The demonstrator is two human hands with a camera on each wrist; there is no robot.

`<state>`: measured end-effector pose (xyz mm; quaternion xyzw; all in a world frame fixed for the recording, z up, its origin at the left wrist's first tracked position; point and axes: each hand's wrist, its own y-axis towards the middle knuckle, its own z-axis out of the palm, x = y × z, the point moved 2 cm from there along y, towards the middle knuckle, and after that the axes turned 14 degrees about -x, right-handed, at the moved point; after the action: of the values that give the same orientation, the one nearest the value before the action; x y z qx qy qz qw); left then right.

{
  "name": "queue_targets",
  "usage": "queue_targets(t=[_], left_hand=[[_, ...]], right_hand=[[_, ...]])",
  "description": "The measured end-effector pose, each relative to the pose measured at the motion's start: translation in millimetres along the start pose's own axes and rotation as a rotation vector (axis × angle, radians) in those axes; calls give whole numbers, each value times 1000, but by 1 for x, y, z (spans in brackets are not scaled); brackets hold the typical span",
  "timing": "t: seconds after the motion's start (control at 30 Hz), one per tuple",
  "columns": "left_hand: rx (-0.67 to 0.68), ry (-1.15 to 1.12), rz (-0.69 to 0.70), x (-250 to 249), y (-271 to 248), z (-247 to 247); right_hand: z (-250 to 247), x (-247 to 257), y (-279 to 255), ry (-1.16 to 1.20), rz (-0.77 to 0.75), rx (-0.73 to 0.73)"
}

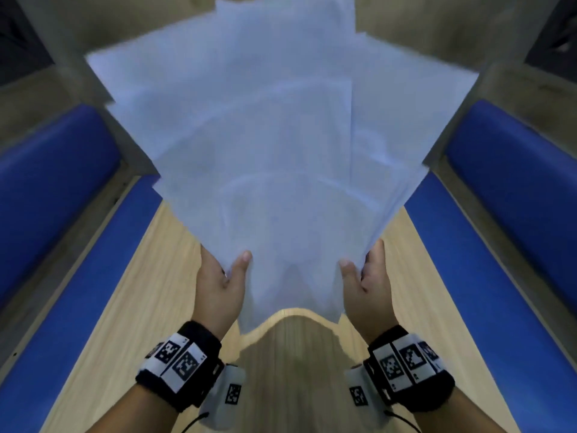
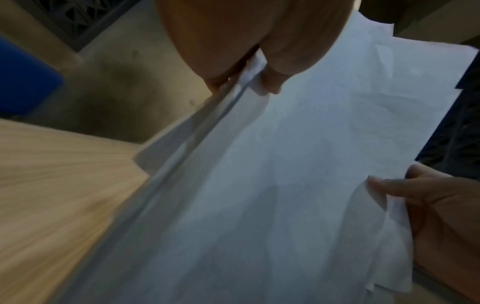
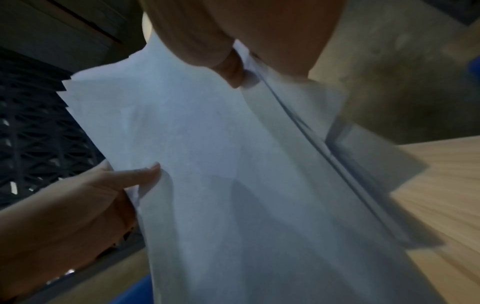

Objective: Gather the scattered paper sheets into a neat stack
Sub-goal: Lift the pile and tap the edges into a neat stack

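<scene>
The paper sheets (image 1: 274,145) are seen gathered into a single bundle and held up off the wooden table (image 1: 125,307), though not yet squared; the gathering is judged largely done, while the aligning of edges and the setting down as a neat stack are judged still to come; no loose sheet can be made out on the table in these views. The sheets are white, thin and limp; they are fanned wide at the far end, with corners jutting at several angles, and drawn narrow at the near end, where the lower edge sags in a curve. The bundle is clamped at its near corners by the left hand (image 1: 220,285) and the right hand (image 1: 368,282), thumbs laid on top; blue padded seats (image 1: 512,170) are seen flanking the table.
</scene>
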<state>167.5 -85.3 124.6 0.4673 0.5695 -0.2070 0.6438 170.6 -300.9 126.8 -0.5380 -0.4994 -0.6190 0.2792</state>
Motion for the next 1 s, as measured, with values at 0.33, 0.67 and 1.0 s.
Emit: queue_targets(t=[0.33, 0.67, 1.0], left_hand=[[25, 10, -245, 33, -24, 3], [132, -109, -357, 26, -10, -4], [112, -280, -364, 17, 2, 0]], right_hand=[[0, -27, -15, 27, 259, -128], [-7, -22, -3, 116, 289, -55], [-11, -12, 10, 205, 219, -38]])
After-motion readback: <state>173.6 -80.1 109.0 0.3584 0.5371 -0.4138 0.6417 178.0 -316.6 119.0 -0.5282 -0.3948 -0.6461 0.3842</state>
